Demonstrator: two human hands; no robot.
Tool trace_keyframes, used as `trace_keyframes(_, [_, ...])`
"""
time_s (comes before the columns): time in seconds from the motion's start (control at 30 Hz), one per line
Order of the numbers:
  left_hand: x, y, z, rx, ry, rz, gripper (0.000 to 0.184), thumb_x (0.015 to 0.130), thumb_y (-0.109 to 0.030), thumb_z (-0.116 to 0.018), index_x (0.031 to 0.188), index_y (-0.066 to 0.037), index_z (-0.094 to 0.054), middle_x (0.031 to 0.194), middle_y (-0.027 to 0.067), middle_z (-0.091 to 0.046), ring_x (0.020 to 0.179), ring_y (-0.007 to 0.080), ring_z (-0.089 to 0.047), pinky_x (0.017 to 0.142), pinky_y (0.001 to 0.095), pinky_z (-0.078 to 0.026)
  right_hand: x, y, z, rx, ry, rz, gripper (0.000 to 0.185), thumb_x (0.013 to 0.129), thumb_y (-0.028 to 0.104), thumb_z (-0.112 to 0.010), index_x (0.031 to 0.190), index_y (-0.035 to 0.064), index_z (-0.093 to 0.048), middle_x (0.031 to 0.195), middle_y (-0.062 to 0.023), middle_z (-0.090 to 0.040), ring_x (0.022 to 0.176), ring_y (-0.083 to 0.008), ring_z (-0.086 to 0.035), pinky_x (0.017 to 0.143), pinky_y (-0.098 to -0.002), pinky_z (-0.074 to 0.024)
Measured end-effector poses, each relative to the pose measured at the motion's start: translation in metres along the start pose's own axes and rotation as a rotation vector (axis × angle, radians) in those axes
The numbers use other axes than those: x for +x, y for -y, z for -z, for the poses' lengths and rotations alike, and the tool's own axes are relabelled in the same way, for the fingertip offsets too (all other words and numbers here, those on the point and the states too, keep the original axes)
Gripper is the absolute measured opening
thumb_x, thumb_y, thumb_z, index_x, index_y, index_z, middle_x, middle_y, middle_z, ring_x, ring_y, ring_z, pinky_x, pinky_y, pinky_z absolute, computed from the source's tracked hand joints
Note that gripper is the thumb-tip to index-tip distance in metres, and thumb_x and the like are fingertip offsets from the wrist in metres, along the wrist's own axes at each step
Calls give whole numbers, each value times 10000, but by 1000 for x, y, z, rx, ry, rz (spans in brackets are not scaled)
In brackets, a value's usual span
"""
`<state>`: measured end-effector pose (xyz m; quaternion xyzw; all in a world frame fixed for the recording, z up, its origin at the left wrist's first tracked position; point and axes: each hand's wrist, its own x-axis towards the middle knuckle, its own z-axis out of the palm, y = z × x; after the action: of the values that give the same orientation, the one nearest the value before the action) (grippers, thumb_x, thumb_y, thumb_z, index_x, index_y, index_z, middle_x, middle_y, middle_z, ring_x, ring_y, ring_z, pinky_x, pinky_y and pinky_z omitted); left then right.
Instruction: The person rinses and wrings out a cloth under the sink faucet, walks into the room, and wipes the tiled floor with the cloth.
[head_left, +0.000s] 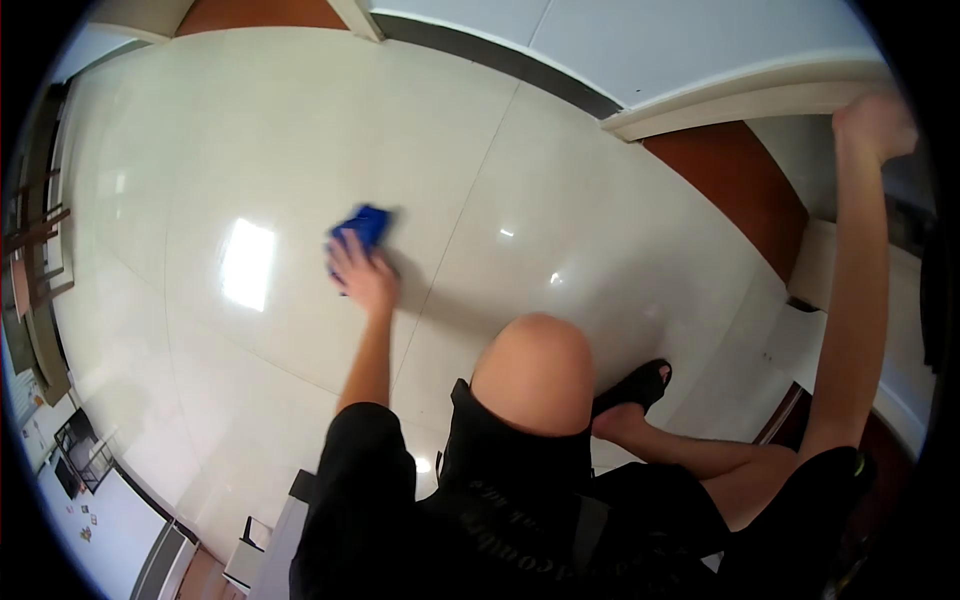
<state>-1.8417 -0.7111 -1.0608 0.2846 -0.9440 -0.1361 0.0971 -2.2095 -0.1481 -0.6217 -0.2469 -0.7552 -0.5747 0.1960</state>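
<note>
On the pale tiled floor (300, 130) lies a crumpled blue cloth (371, 222). My left hand (365, 275) presses down on it from above, fingers laid over the cloth and thumb side toward my body. Part of the cloth is hidden beneath the palm. My right arm reaches out to the far right, where my right hand (876, 125) is up against the end of a beige door frame (760, 98). Its fingers are lost in the dark edge of the view, so their grip does not show.
My bare knee (535, 370) and a foot in a black sandal (640, 388) are close below. A reddish-brown threshold (730, 185) lies by the frame at right. Along the top runs a white wall (640, 45) with a dark skirting (490, 62). Wooden furniture (35, 240) stands far left.
</note>
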Motion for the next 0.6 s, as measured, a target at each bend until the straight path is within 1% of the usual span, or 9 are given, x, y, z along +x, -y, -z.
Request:
trace_keyframes(0.03, [29, -1, -2, 89, -68, 159, 621, 1011, -364, -563, 1603, -263, -405, 1683, 149, -322, 1543, 422, -262, 1202, 673, -199, 7, -2, -23, -21, -37, -14, 404, 919, 486, -712, 1168, 169, -742, 1178, -57, -735, 1061, -223, -719, 819, -402, -593])
trace_keyframes(0.1, [68, -17, -10, 171, -26, 343, 570, 1050, -425, -486, 1599, -291, -408, 1696, 112, -309, 1556, 405, -236, 1183, 692, -211, 21, 3, -77, -57, -112, -22, 430, 902, 506, -730, 1180, 178, -738, 1181, -56, -734, 1061, -219, -718, 815, -404, -591])
trace_keyframes(0.13, [70, -32, -20, 194, -41, 330, 563, 1044, -429, -495, 1590, -313, -422, 1698, 83, -314, 1563, 393, -229, 1165, 711, -216, 26, 5, -88, -71, -152, -28, 444, 893, 516, -738, 1186, 182, -736, 1183, -56, -733, 1061, -217, -718, 813, -405, -590])
trace_keyframes(0.27, [-17, -114, -36, -89, 67, -247, 714, 884, -224, -625, 1575, -281, -459, 1685, 57, -348, 1557, 374, -264, 1166, 728, -179, 32, 11, -98, -24, -197, -31, 517, 890, 552, -723, 1225, 159, -705, 1216, -69, -713, 1094, -229, -692, 858, -416, -562])
trace_keyframes(0.37, [-117, -177, -39, -161, 353, -561, 544, 935, -229, -597, 1472, -306, -571, 1625, 36, -438, 1517, 340, -359, 1179, 650, -283, 24, 7, -67, 160, -167, -72, 587, 910, 580, -678, 1275, 120, -659, 1260, -93, -681, 1138, -250, -657, 908, -420, -524])
trace_keyframes(0.4, [-137, -187, -32, -155, 344, -748, 503, 941, -197, -572, 1434, -292, -610, 1586, 40, -485, 1492, 335, -402, 1180, 614, -313, 18, 4, -52, 293, -152, -106, 611, 917, 589, -662, 1292, 107, -644, 1274, -101, -671, 1152, -256, -646, 925, -421, -511])
trace_keyframes(0.5, [-99, -175, -26, -247, 475, -755, 511, 948, -168, -547, 1445, -271, -603, 1585, 76, -485, 1491, 349, -401, 1188, 594, -316, -6, -2, 12, 1134, -152, -309, 681, 938, 616, -616, 1342, 68, -599, 1318, -125, -639, 1196, -277, -611, 975, -424, -472])
trace_keyframes(0.53, [-70, -163, -23, -356, 395, -649, 529, 949, -134, -525, 1466, -223, -586, 1570, 126, -492, 1478, 370, -413, 1189, 605, -312, -14, -3, 37, 1459, -162, -403, 705, 944, 625, -601, 1359, 55, -584, 1333, -133, -629, 1211, -283, -599, 992, -426, -459])
trace_keyframes(0.6, [-4, -125, -28, -176, 139, -474, 602, 896, -90, -572, 1497, -121, -537, 1537, 165, -520, 1434, 441, -442, 1191, 625, -294, -28, -10, 86, 1922, -188, -589, 752, 958, 643, -570, 1392, 29, -553, 1362, -149, -608, 1240, -297, -576, 1025, -428, -433])
